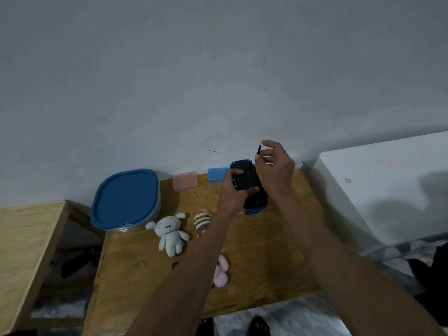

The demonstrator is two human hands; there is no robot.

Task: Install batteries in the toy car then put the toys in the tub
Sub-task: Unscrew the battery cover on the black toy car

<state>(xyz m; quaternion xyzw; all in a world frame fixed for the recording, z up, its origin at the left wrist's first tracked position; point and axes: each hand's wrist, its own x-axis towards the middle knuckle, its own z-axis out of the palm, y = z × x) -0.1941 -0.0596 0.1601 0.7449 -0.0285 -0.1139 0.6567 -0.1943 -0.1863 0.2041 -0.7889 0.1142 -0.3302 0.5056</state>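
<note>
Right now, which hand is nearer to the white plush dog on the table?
Left. The left hand grips the toy car up and to the right of the white plush dog. The right hand, pinching a small dark tool, is farther right, beyond the car.

Both forearms are bare from wrist to elbow, with no sleeve in view. The left hand (233, 190) and right hand (276, 166) wear no gloves.

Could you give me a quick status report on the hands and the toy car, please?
Left hand grips toy car, held above table. Right hand pinches small dark tool at the car. Tub lid on; soft toys beside it.
</note>
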